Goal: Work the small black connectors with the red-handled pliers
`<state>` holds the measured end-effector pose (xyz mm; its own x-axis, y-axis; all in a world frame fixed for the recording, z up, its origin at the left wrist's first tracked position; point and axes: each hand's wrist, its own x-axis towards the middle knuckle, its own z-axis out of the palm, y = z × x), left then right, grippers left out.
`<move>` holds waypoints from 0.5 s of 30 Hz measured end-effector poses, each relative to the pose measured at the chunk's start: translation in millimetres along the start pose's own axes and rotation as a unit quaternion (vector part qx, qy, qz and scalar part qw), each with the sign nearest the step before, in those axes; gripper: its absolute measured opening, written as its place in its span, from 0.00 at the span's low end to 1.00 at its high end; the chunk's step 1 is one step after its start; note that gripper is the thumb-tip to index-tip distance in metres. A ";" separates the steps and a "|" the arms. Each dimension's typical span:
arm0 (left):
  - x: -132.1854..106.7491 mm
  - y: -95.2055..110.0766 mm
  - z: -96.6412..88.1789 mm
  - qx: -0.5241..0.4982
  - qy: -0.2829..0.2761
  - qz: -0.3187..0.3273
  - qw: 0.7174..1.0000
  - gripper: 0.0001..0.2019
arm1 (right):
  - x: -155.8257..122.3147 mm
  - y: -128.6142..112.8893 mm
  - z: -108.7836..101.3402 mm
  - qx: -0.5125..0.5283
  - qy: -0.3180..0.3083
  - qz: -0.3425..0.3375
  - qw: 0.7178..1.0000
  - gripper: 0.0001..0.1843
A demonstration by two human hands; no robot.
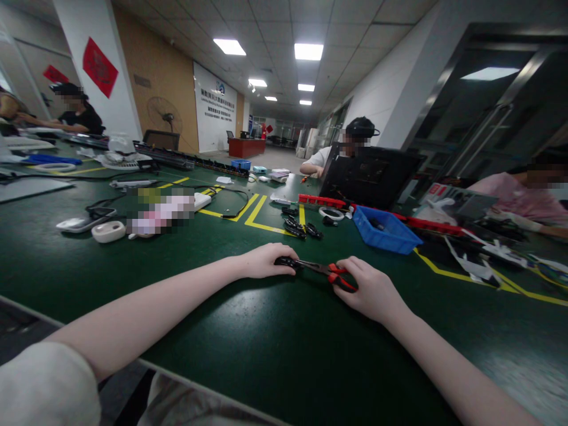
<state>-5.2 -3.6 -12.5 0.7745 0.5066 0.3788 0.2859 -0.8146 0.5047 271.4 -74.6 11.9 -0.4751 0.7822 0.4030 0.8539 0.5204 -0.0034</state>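
My left hand (268, 260) is closed around a small glossy black part (286, 261), whose exact kind I cannot make out. My right hand (367, 289) grips the red and black handles of a pair of long-nose pliers (320, 267). The metal jaws point left and meet the black part at its right end; whether they pinch it is too small to tell. Beyond my hands lie several similar black parts (294, 227) in a loose group on the green table (248, 355).
A blue bin (385, 231) stands right of the black parts, near a white cable coil (331, 213) and a red strip (322, 201). A large black panel (370, 177) stands upright before a co-worker (360, 137). At left are a white rounded device (109, 231) and a black cable (231, 216).
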 end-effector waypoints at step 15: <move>-0.1 1.1 -1.1 0.014 0.025 0.025 0.999 0.13 | 0.1 -1.1 -1.0 0.050 -0.023 0.035 0.998 0.12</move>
<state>-5.6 -4.3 -11.2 0.7590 0.4778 0.4423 0.2640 -0.8468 0.4617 270.6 -75.5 12.9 -0.4260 0.8316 0.3564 0.8613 0.4933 -0.1216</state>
